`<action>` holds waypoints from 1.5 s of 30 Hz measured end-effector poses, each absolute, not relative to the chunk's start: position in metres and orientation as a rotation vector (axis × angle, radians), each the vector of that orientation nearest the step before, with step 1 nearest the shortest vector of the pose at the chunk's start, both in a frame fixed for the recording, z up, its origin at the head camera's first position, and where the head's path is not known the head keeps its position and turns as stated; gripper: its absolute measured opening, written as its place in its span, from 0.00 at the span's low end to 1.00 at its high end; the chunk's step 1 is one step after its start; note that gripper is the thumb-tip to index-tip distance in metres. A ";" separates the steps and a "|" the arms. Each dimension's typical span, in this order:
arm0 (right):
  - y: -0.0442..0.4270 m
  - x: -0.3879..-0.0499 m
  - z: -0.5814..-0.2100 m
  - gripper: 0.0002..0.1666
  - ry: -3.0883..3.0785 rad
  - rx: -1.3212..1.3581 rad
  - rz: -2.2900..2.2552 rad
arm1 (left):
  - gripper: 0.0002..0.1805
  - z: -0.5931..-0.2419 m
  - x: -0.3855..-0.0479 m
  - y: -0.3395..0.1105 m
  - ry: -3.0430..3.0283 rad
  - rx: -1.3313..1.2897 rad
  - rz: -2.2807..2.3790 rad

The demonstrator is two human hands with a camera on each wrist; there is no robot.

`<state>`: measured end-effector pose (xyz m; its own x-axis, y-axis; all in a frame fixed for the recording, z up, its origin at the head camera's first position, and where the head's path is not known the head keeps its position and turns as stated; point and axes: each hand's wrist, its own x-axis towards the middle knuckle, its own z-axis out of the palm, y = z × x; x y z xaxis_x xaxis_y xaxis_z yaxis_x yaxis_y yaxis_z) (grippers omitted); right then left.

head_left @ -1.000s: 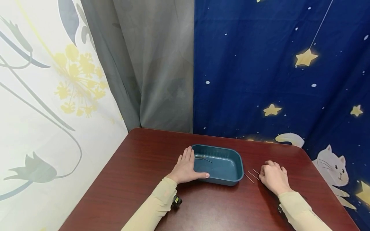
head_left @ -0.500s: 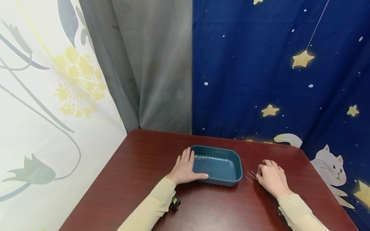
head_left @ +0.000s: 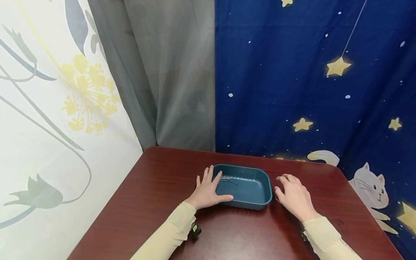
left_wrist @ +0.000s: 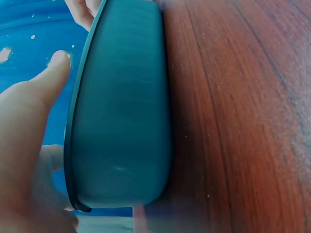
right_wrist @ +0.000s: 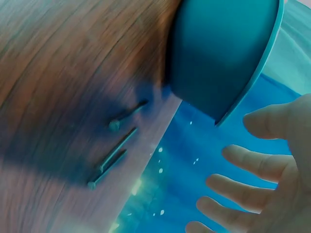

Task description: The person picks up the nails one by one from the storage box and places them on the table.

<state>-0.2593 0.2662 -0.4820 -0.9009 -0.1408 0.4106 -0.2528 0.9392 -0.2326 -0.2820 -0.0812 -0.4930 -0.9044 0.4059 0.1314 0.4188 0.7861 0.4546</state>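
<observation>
The likeliest slip concerns the three slim metal nails [right_wrist: 118,149] with round heads that lie loose on the glossy, reddish-brown wood-grain bench [head_left: 152,191], near the right end of the dark teal, rounded rectangular plastic tray [head_left: 250,206]. They look thin and smooth, so they could roll or skid from a fingertip if the right hand [head_left: 294,196] met them at a poor angle, and a sideways nudge could drive one against the tray's wall. Two of them lie almost side by side, so a pinch aimed at one could catch both. The right hand hovers over them with its fingers apart and nothing in its grasp.

The left hand [head_left: 206,195] is spread wide at the tray's left end, also gripping nothing; whether it presses on the rim I cannot tell. Should it lean there, the tray, which looks light, might tip or slide and shift the few loose nails [head_left: 232,181] lying inside toward that end.

The bench has rounded far corners and a soft sheen near its front. Behind it hang a plain grey curtain [head_left: 185,72] and a navy curtain [head_left: 276,72] printed with yellow stars and a pale cat; at the left is a white cloth [head_left: 35,144] with flowers.
</observation>
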 end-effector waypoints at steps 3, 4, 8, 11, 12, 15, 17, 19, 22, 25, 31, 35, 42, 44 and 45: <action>0.258 -0.260 -0.485 0.24 -2.707 0.286 0.408 | 0.50 -0.493 -0.282 -0.081 -2.888 -0.686 -0.769; 0.255 -0.260 -0.486 0.26 -2.712 0.285 0.414 | 0.46 -0.493 -0.283 -0.080 -2.864 -0.680 -0.760; 0.242 -0.261 -0.491 0.33 -2.757 0.274 0.458 | 0.24 -0.492 -0.285 -0.078 -2.801 -0.632 -0.697; 0.233 -0.262 -0.494 0.40 -2.795 0.250 0.505 | 0.10 -0.491 -0.287 -0.075 -2.834 -0.597 -0.644; 0.231 -0.263 -0.494 0.41 -2.803 0.239 0.524 | 0.10 -0.490 -0.287 -0.075 -2.848 -0.589 -0.633; 0.224 -0.265 -0.495 0.44 -2.824 0.227 0.573 | 0.15 -0.486 -0.289 -0.073 -2.887 -0.556 -0.605; 0.221 -0.267 -0.497 0.44 -2.834 0.230 0.590 | 0.16 -0.483 -0.291 -0.072 -2.914 -0.523 -0.601; 0.218 -0.267 -0.498 0.45 -2.843 0.232 0.607 | 0.15 -0.480 -0.293 -0.070 -2.948 -0.482 -0.582; 0.215 -0.268 -0.501 0.45 -2.854 0.231 0.616 | 0.11 -0.478 -0.297 -0.067 -3.019 -0.401 -0.541; 0.213 -0.268 -0.504 0.45 -2.857 0.229 0.623 | 0.09 -0.478 -0.300 -0.063 -3.082 -0.299 -0.477; 0.212 -0.267 -0.508 0.42 -2.862 0.216 0.647 | 0.20 -0.482 -0.307 -0.051 -3.159 -0.067 -0.406; 0.213 -0.267 -0.507 0.43 -2.844 0.228 0.665 | 0.18 -0.482 -0.310 -0.047 -3.160 -0.018 -0.371; 0.215 -0.266 -0.508 0.49 -2.883 0.250 0.661 | 0.19 -0.484 -0.310 -0.046 -3.166 -0.014 -0.274; 0.215 -0.266 -0.509 0.50 -2.899 0.246 0.657 | 0.21 -0.483 -0.309 -0.046 -3.166 -0.024 -0.251; 0.216 -0.266 -0.510 0.51 -2.907 0.242 0.656 | 0.21 -0.483 -0.309 -0.046 -3.167 -0.028 -0.248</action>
<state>-0.2660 0.2157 -0.5096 -0.9755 -0.1234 0.1822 -0.1896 0.8912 -0.4121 -0.3090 -0.0461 -0.4829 -0.9992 0.0205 -0.0338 0.0150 0.9877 0.1557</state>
